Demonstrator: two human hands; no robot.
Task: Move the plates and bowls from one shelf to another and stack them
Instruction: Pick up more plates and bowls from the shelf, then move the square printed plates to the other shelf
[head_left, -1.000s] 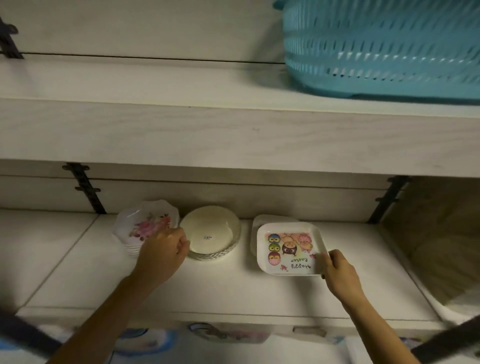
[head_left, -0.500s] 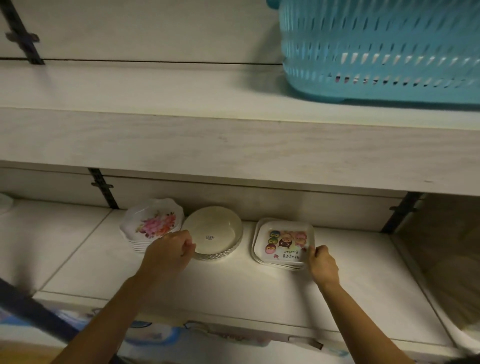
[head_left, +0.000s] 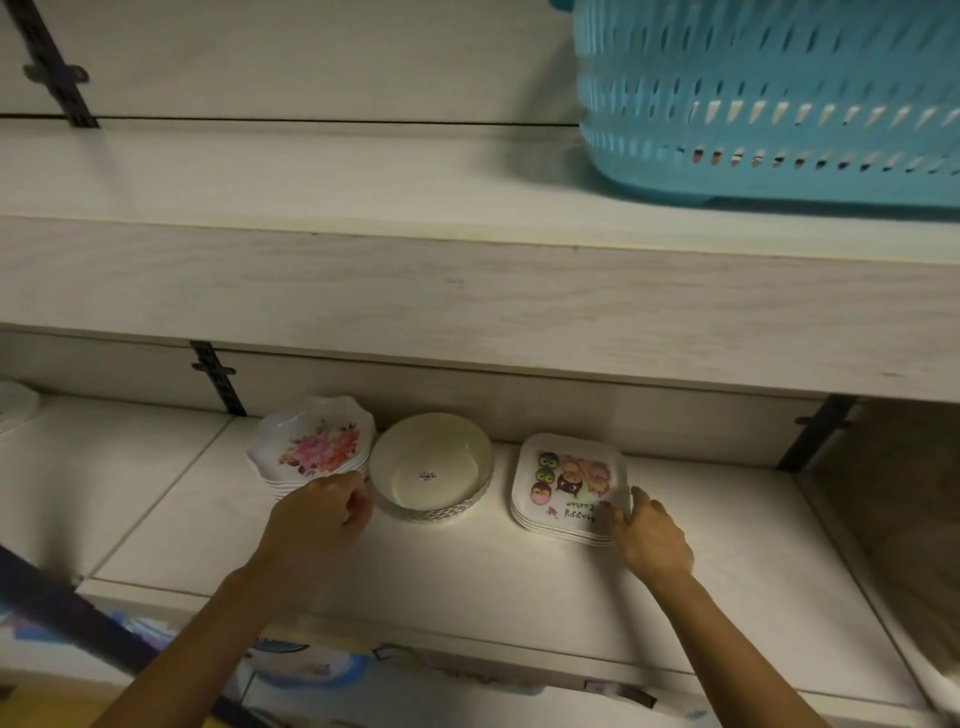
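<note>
Three piles stand at the back of the lower shelf (head_left: 467, 582). At the left is a stack of scalloped floral plates (head_left: 311, 447), in the middle a stack of cream bowls (head_left: 431, 467), and at the right a stack of square plates topped by an owl plate (head_left: 569, 480). My left hand (head_left: 322, 519) is curled at the floral stack's front edge, beside the bowl rim. Whether it grips anything is hidden. My right hand (head_left: 649, 535) pinches the owl plate's front right corner, and the plate lies flat on its stack.
The upper shelf (head_left: 467, 306) juts out above the plates and carries a teal plastic basket (head_left: 779, 104) at the right. Black brackets (head_left: 218, 379) run up the back wall. A white dish edge (head_left: 15, 405) shows at far left. Coloured items sit below the shelf.
My right hand has pushed the owl plate back and set it squarely on the square stack. My left hand has stayed by the floral plates. The view has tilted upward.
</note>
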